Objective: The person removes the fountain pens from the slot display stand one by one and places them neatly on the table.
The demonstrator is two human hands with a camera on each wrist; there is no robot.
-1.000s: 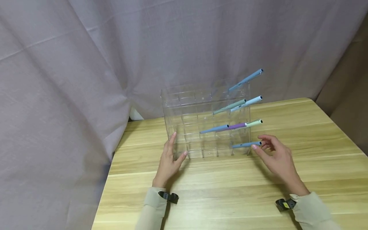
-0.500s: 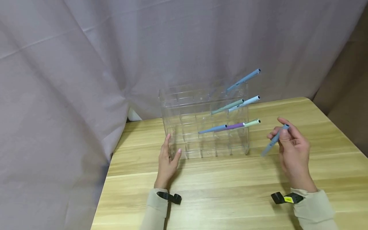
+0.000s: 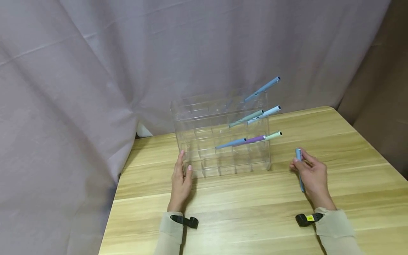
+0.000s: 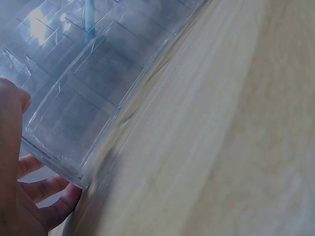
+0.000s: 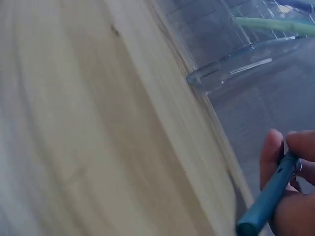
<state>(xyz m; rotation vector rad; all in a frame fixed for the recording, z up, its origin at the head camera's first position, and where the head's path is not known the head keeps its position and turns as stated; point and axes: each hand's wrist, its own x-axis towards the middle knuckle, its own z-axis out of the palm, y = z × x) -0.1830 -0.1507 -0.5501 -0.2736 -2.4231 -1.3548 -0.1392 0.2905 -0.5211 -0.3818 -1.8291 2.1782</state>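
Note:
A clear plastic pen rack with tiered compartments stands on the wooden table. At its lower left corner my left hand holds the side, thumb in front and fingers along the outer wall, as the left wrist view shows. To the right of the rack, my right hand pinches a blue pen between thumb and fingers, apart from the rack. In the right wrist view the pen slants across the fingers. Still leaning in the rack are a purple pen, a dark green pen and several others.
The wooden table runs forward to a grey curtain. A brown surface borders the right side. Pens in the rack, such as the upper blue pen, jut out toward the right.
My right hand has drawn the blue pen out of the rack's bottom right compartment, moved right, then lowered and turned it. My left hand stays at the rack's left side.

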